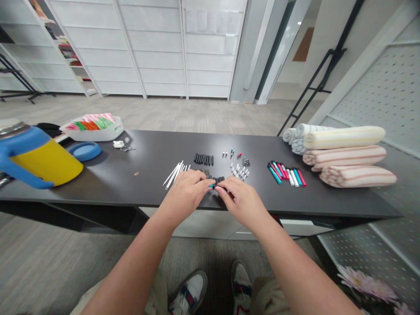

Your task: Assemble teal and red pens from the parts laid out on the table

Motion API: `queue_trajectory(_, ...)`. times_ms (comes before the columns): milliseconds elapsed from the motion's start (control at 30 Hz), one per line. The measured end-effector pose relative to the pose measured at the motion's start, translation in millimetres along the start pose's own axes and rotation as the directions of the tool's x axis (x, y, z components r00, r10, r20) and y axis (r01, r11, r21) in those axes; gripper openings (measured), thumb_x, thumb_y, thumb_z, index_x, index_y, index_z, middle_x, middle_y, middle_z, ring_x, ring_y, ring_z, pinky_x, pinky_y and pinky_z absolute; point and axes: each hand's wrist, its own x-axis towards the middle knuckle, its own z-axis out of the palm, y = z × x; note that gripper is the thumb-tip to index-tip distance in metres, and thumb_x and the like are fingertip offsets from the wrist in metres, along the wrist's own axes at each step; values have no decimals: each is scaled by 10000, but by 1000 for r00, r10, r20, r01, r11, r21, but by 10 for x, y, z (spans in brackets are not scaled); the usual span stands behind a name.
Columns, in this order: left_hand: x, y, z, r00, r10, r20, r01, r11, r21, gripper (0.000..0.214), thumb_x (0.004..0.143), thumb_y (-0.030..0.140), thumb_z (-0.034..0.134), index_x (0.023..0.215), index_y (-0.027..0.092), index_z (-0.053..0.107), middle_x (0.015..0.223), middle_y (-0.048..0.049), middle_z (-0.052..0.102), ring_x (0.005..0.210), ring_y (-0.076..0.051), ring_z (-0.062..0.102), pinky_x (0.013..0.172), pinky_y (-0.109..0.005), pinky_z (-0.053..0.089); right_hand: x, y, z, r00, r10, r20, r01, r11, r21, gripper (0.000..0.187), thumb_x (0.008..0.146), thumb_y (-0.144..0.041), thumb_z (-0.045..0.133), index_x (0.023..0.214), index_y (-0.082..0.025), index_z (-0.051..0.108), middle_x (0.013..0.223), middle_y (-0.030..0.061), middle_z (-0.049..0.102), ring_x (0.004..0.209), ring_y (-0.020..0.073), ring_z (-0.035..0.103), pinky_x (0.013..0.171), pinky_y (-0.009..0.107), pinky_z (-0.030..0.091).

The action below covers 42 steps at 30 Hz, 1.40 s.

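Observation:
My left hand [185, 190] and my right hand [241, 199] meet at the front of the dark table [131, 183], fingers pinched together on a small pen part with a teal tip [212, 186]. They rest over a row of black pen barrels [216, 179]. White ink tubes [175, 173] lie fanned out just left of my left hand. More black parts [203, 159] lie behind in a row. Small white and grey caps [239, 170] sit behind my right hand. Several finished pens [287, 173], red, teal and white, lie to the right.
Rolled striped towels [348, 159] are stacked at the table's right end. A yellow and blue jug [39, 159], a blue lid [85, 151] and a white tray of coloured items [95, 127] occupy the left end. My shoes show on the floor below.

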Motion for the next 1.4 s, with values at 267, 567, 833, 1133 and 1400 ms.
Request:
queue_trajectory(267, -7, -11, 8, 1000, -6, 4, 6, 999, 33, 224, 1050, 242, 594, 1223, 239, 735, 1070, -70, 710, 1022, -231, 640, 937, -403, 464, -6, -23, -11, 995, 86, -43, -82, 994, 76, 73, 1019, -262, 639, 1083, -228, 651, 1003, 44, 723, 855, 198, 663, 764, 310, 489)
queue_trajectory(567, 13, 11, -12, 1000, -10, 18, 9, 999, 48, 285, 1046, 309, 608, 1283, 175, 695, 1197, -116, 731, 1140, -268, 647, 1015, -455, 476, 0, -26, 1, 995, 68, -76, -64, 997, 50, 98, 1050, -261, 593, 986, -227, 659, 924, 37, 707, 835, 199, 657, 744, 309, 464)
queue_trajectory(833, 17, 35, -39, 1000, -15, -3, 15, 999, 28, 159, 1048, 240, 589, 1156, 203, 700, 1190, -89, 733, 1130, -253, 647, 1035, -451, 458, -7, -35, -3, 994, 66, -83, -61, 997, 55, 87, 1043, -250, 604, 986, -223, 663, 918, 38, 711, 825, 198, 653, 742, 313, 465)
queue_trajectory(1133, 23, 64, -50, 1000, -6, -21, 6, 1000, 27, 176, 1054, 209, 558, 1158, 208, 701, 1272, -92, 721, 1215, -256, 633, 1074, -467, 447, -5, -19, 5, 994, 69, -81, -65, 997, 50, 89, 1043, -254, 599, 983, -231, 659, 920, 41, 713, 835, 206, 658, 749, 316, 473)
queue_trajectory(1400, 13, 60, -45, 1000, -3, -19, 4, 999, 36, 222, 1048, 219, 579, 1241, 211, 688, 1332, -96, 708, 1256, -267, 620, 1099, -482, 437, -8, -26, 0, 993, 81, -85, -76, 995, 57, 108, 1047, -266, 589, 977, -232, 664, 907, 40, 712, 821, 204, 658, 746, 314, 478)
